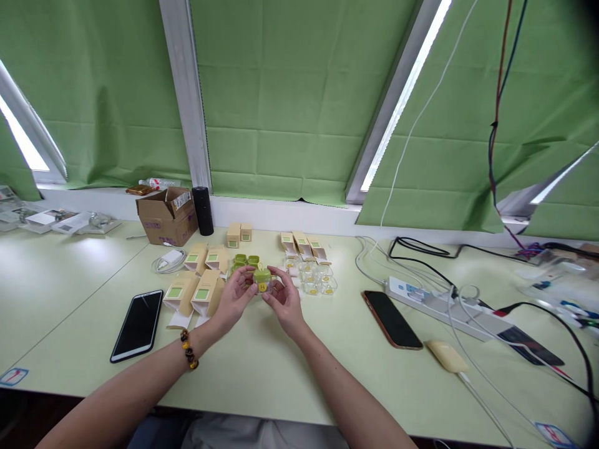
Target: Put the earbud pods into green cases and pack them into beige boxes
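Note:
Between the fingertips of my left hand (241,292) and my right hand (283,299) is a small green case with a clear plastic lower part and a round yellow sticker (262,280). Both hands pinch it from the sides, a little above the table. Just behind my left hand sit several green cases (240,259), partly hidden by it. To the right of my right hand lie several clear plastic cases (311,278) with yellow stickers. Open cardboard boxes (208,292) with green labels stand beside my left hand, their flaps hanging out.
A black phone (137,325) lies at left, another phone (392,319) at right. Beyond that one are a white power strip (437,307), loose cables and a cream-coloured charger (446,356). A brown carton (168,218) and black cylinder (203,211) stand at the back, near small boxes (234,236).

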